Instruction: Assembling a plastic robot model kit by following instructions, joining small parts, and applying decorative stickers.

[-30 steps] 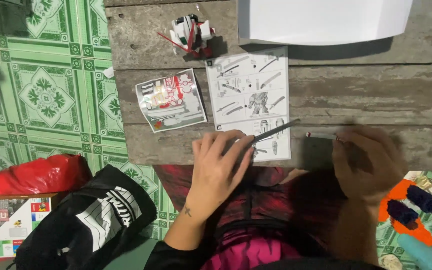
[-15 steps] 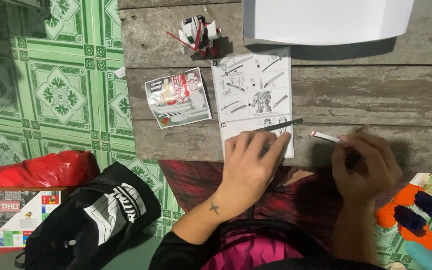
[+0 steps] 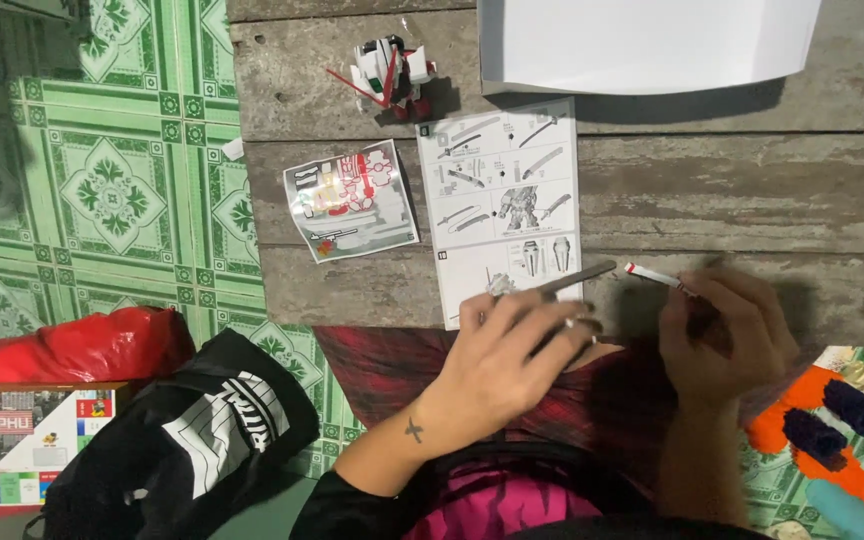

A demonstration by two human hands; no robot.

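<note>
Head view, looking straight down at a weathered plank bench (image 3: 752,200): the left hand (image 3: 512,350) is curled around a slim grey tool (image 3: 577,278), perhaps tweezers or a hobby knife, its tip aimed right and its fingers resting on the lower edge of the instruction sheet (image 3: 502,200), likely for steadiness. The right hand (image 3: 727,330) pinches a small white piece with a red tip (image 3: 652,275), held out toward the tool's tip so the two nearly meet above the wood. A sticker sheet (image 3: 352,200) lies just left of the instructions, within easy reach, and a small white and red robot model (image 3: 392,75) stands farther back, beside a white box (image 3: 642,40). Off the bench, a black bag (image 3: 182,440) and a red bag (image 3: 72,345) rest on green patterned tiles (image 3: 102,180).
</note>
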